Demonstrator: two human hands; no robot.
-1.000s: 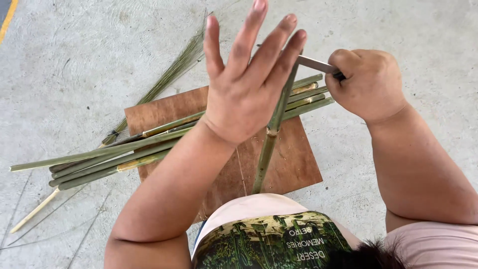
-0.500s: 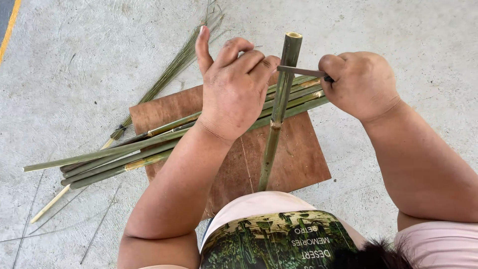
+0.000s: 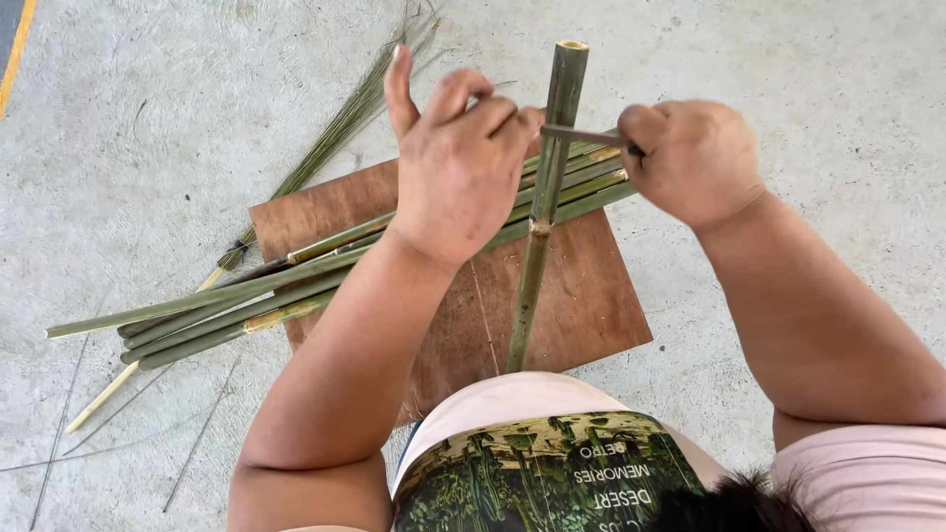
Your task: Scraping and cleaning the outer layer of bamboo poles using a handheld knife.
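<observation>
A green bamboo stalk [image 3: 545, 202] stood nearly upright between the two hands, its lower end resting on a brown wooden board [image 3: 591, 305] close to the person's lap and its hollow cut top rising above both hands. The left hand [image 3: 455, 163] sat just to the left of the stalk near its upper part, fingers curled and thumb raised; its fingertips reached the stalk, though whether they truly gripped it or only steadied it could not be told from this angle. The right hand [image 3: 695, 158] was closed in a fist around the handle of a thin dark blade [image 3: 581, 135], which lay crosswise against the stalk a little below its top. Behind the stalk, a bundle of split bamboo strips [image 3: 246, 300] lay across the board and stretched out to the left onto the concrete floor [image 3: 128, 148]. A sheaf of thin green slivers [image 3: 340, 123] lay on the floor beyond the board, well apart from both hands.
</observation>
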